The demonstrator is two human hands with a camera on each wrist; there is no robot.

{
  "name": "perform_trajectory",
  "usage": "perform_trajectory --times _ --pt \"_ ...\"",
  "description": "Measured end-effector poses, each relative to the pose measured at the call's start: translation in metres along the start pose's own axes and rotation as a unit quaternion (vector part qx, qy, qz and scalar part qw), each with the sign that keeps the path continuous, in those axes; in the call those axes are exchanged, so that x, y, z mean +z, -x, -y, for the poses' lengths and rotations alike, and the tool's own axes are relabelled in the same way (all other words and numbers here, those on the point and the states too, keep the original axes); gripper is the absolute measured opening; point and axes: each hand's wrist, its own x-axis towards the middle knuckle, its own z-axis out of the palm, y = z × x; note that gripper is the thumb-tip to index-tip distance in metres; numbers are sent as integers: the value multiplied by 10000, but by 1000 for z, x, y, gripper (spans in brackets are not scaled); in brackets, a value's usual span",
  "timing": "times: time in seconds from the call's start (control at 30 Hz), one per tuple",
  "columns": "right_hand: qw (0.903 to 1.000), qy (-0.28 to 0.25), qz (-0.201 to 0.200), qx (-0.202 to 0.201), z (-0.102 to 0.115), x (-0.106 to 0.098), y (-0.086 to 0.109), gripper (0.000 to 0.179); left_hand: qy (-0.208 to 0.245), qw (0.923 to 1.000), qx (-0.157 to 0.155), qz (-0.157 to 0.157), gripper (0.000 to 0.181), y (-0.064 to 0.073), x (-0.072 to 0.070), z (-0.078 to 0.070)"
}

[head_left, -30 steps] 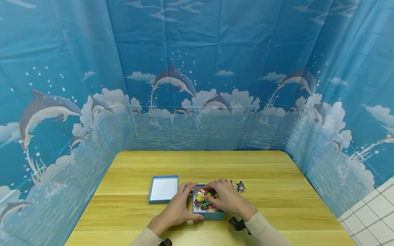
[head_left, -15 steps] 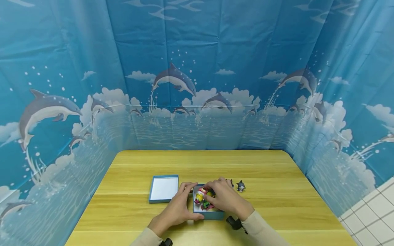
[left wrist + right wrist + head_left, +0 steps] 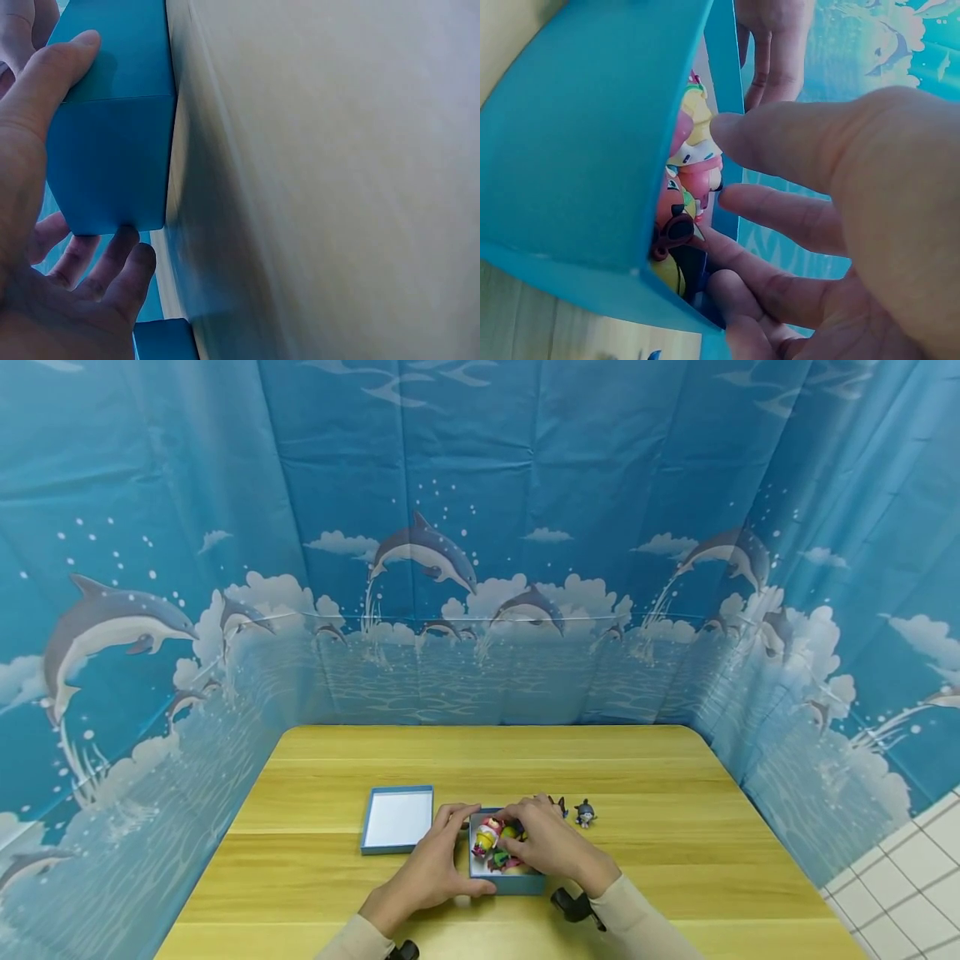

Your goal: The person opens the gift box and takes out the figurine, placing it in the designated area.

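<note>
A blue box (image 3: 519,884) with an open top stands on the table, holding several small toy figurines. My left hand (image 3: 433,870) grips the box's left side; in the left wrist view its thumb lies on one wall of the box (image 3: 112,161) and its fingertips touch another. My right hand (image 3: 551,843) reaches over the box's right side. In the right wrist view its thumb and fingers are spread at a yellow, white and pink figurine (image 3: 697,146) and a brown pair of toy glasses (image 3: 676,231). Part of the contents is hidden under this hand.
A shallow blue lid (image 3: 398,818), white inside, lies left of the box. Right of the box a small grey figurine (image 3: 585,813) stands on the wooden table (image 3: 675,877). A dark figurine (image 3: 561,805) is partly hidden behind my right hand. A dolphin-print curtain (image 3: 480,677) surrounds the table.
My right hand shifts very slightly to the left over the figurines and its wrist draws in a little. The left hand, box and lid stay in place.
</note>
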Motion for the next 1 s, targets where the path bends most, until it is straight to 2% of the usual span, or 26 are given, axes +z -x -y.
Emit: perform_trajectory --times 0.5,0.83,0.9,1.0 --pt "9999 -66 57 98 0 3 -3 40 28 10000 -75 -7 123 1 -3 1" --pt "9975 678 -94 179 12 5 -6 39 64 10000 -47 60 121 0 -2 -1" --pt "9978 629 -88 163 12 5 -7 37 82 9999 -61 67 120 0 -2 -2" --pt "9995 256 -63 200 10 4 -8 32 78 9999 -84 56 121 0 -2 -2"
